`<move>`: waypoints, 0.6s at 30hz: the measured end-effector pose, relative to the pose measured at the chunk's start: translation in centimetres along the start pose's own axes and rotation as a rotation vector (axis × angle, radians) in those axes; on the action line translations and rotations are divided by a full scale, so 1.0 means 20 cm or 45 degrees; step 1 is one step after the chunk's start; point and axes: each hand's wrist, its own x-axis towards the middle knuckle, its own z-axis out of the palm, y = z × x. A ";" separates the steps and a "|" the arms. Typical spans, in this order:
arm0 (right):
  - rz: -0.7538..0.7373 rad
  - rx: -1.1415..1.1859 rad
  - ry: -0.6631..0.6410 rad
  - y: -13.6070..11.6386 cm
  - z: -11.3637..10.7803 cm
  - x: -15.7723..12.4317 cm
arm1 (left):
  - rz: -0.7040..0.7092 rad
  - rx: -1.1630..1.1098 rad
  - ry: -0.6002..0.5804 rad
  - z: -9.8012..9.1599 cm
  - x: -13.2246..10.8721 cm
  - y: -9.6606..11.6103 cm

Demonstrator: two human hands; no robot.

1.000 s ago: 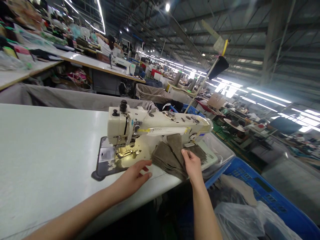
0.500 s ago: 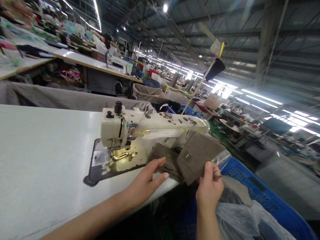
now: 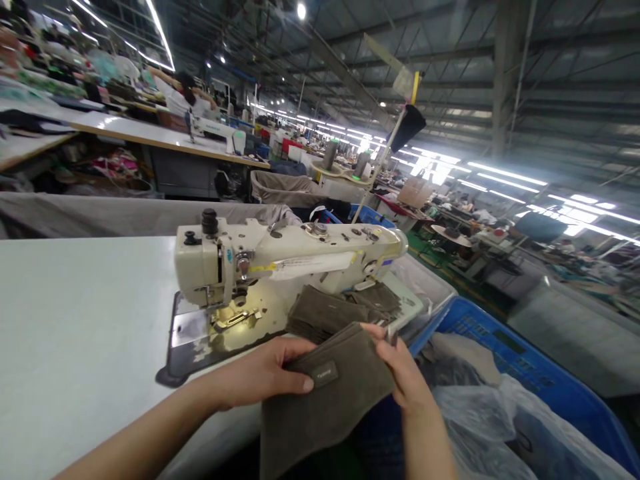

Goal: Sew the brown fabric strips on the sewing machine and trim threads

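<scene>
Between my two hands is a brown-grey fabric piece point(image 3: 325, 407) with a small stitched label point(image 3: 325, 374) near its upper edge. My left hand point(image 3: 273, 373) grips its left side, thumb on top beside the label. At the upper right corner my right hand point(image 3: 400, 367) is closed on the same piece; something thin and metallic, too small to make out, shows by its fingers. Just behind lies a stack of similar fabric pieces point(image 3: 320, 312) on the sewing machine's bed. The white sewing machine point(image 3: 295, 250) stands beyond, its needle area lit above the metal plate point(image 3: 240, 319).
A blue plastic basket point(image 3: 565, 393) with clear plastic bags point(image 3: 485, 420) stands to the right. The white tabletop point(image 3: 85, 333) stretches left. Behind the machine hangs grey cloth point(image 3: 115, 217), and a person point(image 3: 180, 97) sits at another machine.
The labelled fabric piece has come down from beside the stack toward me. My left hand, open before, now grips it; my right hand still holds it. The view has shifted a little.
</scene>
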 end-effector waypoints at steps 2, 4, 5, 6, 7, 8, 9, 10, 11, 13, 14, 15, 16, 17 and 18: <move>0.013 -0.172 0.065 -0.01 -0.01 0.02 | -0.073 -0.011 0.109 -0.02 0.01 0.01; -0.040 -0.226 0.248 0.00 -0.01 0.05 | -0.101 -0.131 0.308 -0.05 0.03 0.03; -0.084 -0.238 0.349 0.01 -0.01 0.07 | -0.076 -0.226 0.421 -0.06 0.04 0.04; -0.126 -0.257 0.444 0.02 -0.01 0.10 | -0.025 -0.330 0.531 -0.07 0.06 0.04; -0.164 -0.291 0.530 0.03 -0.01 0.14 | 0.044 -0.430 0.638 -0.08 0.08 0.04; -0.199 -0.337 0.603 0.05 -0.01 0.17 | 0.113 -0.511 0.736 -0.09 0.11 0.04; -0.227 -0.386 0.657 0.06 -0.01 0.21 | 0.169 -0.560 0.820 -0.09 0.14 0.04; -0.248 -0.432 0.695 0.08 -0.02 0.25 | 0.202 -0.552 0.904 -0.09 0.17 0.02; -0.260 -0.480 0.721 0.09 -0.03 0.29 | 0.216 -0.498 0.989 -0.09 0.20 0.01; -0.274 -0.609 0.760 0.11 -0.05 0.35 | 0.222 -0.315 1.138 -0.09 0.24 -0.03; -0.274 -0.686 0.770 0.11 -0.07 0.37 | 0.238 -0.190 1.190 -0.09 0.26 -0.05; -0.272 -0.770 0.775 0.11 -0.09 0.38 | 0.263 -0.073 1.228 -0.09 0.26 -0.07; -0.273 -0.860 0.779 0.11 -0.11 0.38 | 0.289 0.018 1.246 -0.09 0.26 -0.08; -0.279 -0.955 0.786 0.10 -0.12 0.38 | 0.308 0.079 1.245 -0.10 0.25 -0.10; -0.293 -1.048 0.799 0.09 -0.13 0.37 | 0.324 0.139 1.241 -0.10 0.24 -0.11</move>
